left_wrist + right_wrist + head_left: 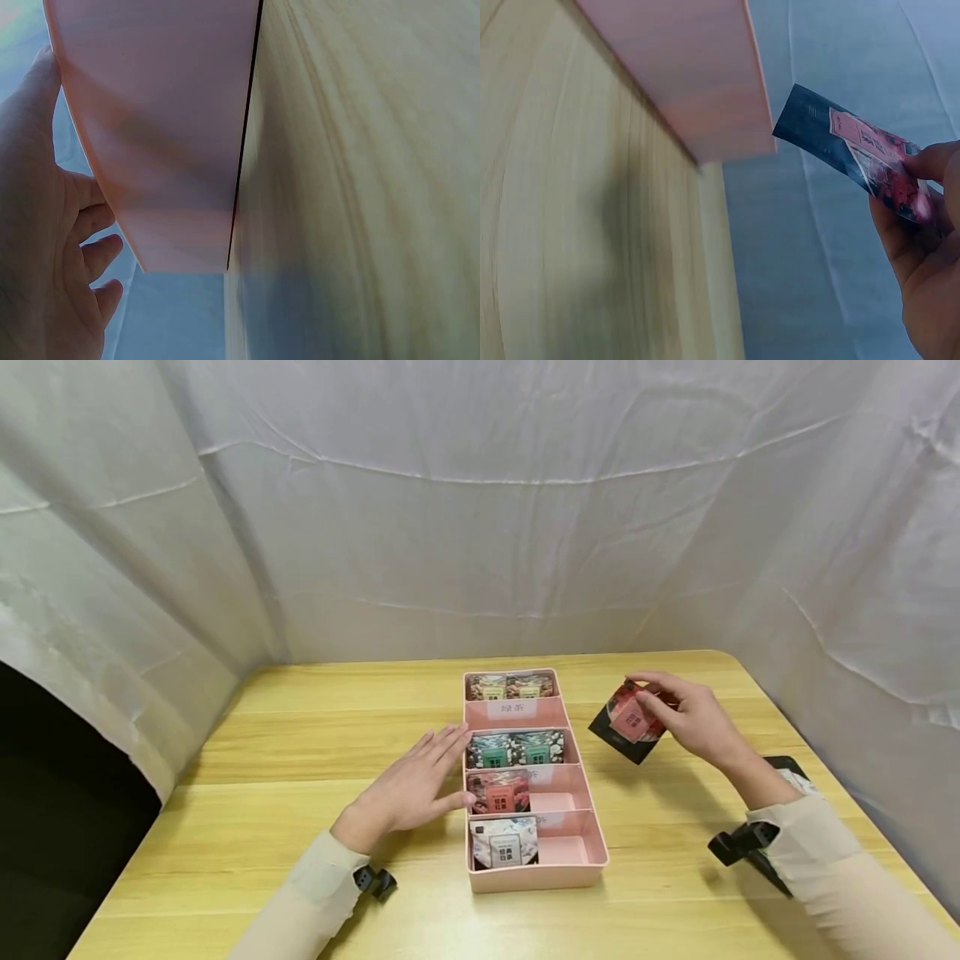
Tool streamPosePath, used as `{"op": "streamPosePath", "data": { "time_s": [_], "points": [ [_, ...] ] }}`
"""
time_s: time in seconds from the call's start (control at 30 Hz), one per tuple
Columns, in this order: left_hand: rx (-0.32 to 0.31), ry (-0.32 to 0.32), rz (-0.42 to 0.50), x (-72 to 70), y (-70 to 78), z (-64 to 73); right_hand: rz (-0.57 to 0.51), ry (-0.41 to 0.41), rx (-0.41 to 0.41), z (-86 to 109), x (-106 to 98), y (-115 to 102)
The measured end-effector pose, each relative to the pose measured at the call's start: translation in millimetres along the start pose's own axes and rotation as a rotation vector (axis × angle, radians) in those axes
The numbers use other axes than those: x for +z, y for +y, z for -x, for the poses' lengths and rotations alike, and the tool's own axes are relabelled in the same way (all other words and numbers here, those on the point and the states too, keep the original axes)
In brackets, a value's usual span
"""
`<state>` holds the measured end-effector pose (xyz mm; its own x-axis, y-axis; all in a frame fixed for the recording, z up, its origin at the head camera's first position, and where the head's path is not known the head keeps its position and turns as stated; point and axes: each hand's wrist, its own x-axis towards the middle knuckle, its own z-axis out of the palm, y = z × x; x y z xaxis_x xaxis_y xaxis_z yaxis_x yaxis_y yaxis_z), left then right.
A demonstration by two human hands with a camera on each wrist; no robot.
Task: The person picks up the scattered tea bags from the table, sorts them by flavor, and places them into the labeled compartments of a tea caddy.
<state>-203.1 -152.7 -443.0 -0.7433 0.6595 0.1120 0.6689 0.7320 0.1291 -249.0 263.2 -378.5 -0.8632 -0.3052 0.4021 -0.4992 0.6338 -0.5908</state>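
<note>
My right hand [693,718] pinches a red and black tea bag packet [632,723] between thumb and fingers, held in the air to the right of the pink divided box [536,881]. The right wrist view shows the same packet [855,146] tilted, near the box's side. My left hand [412,789] rests with spread fingers against the box's left edge; in the left wrist view its fingertips touch the rim. One red packet [501,793] lies in a lower compartment, two green packets [516,750] above it, and a white packet [505,843] in the nearest compartment.
Yellow-labelled packets [510,687] sit in the farthest compartment. Paper labels [517,708] with characters mark the dividers. A black-edged item [787,768] lies partly hidden under the right forearm. White cloth [480,527] hangs behind the wooden table [315,718].
</note>
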Motion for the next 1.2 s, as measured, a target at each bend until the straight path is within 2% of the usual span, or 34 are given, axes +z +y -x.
{"op": "streamPosePath", "data": {
  "time_s": [0.2,0.47,0.67,1.03,1.2],
  "points": [
    [-0.004,-0.013,0.005,-0.3,-0.2,-0.2,-0.04,-0.061,-0.041,-1.3,8,-17],
    [-0.001,-0.01,0.009,-1.0,-0.4,0.2,-0.126,-0.137,-0.039,-1.6,23,-38],
    [-0.001,-0.005,0.01,-1.1,-0.4,0.0,-0.166,-0.169,-0.095,-4.1,37,-53],
    [0.001,0.003,0.019,-0.4,0.3,0.6,-0.09,-0.26,-0.224,-5.9,66,-64],
    [-0.004,-0.005,0.02,-0.7,0.8,0.1,0.009,-0.316,-0.286,-5.2,76,-63]
  ]
}}
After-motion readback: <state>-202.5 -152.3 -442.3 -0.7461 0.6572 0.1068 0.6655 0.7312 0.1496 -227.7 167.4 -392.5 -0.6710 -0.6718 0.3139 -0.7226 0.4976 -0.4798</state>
